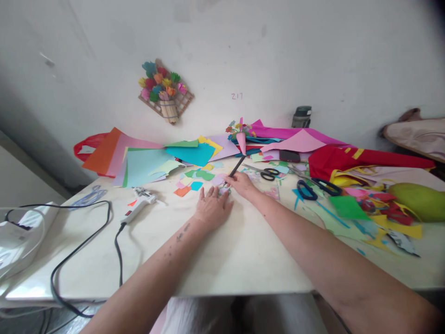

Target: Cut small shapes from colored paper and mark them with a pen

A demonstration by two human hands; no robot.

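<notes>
My right hand (241,184) grips a slim black pen (238,165), which slants with its lower end down toward small pieces of paper on the table. My left hand (213,208) lies flat with its fingers stretched out, the fingertips on or beside a small pale paper piece (224,190). Around the hands lie cut coloured paper pieces, among them a green one (207,176), a blue square (196,186) and an orange one (182,191). Scissors with black handles (270,174) rest just right of the pen. The pen's lower tip is hard to make out.
To the left lies a glue gun (137,208) with a black cord (120,255) and a power strip (21,246). Coloured sheets (146,162) spread along the back. Dark blue-handled scissors (325,186) and paper scraps (378,232) are at right. A bottle (301,117) stands against the wall.
</notes>
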